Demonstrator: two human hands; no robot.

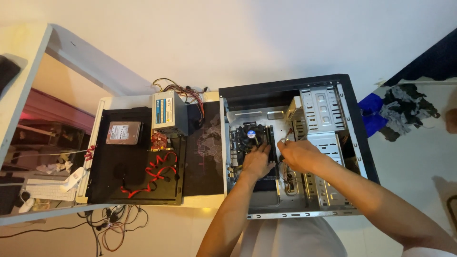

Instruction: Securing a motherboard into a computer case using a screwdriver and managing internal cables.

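An open computer case [350,119] lies on the tabletop [209,200], where the left hand [258,160] presses flat, fingers together, on a memory stick [273,147] beside the fan [251,134], while the right hand [297,153] pinches a cable [284,139].

Open black computer case [353,124] on its side, black memory stick [272,148] upright beside cooler fan.

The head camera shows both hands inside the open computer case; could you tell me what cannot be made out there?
- Head view: what the left hand presses on the board is covered by the hand itself.
- Head view: whether the right hand pinches a wire; fingertips too small to tell.
- Head view: the computer case floor under both forearms is hidden.
- Head view: labels on the power supply and hard drive are too small.
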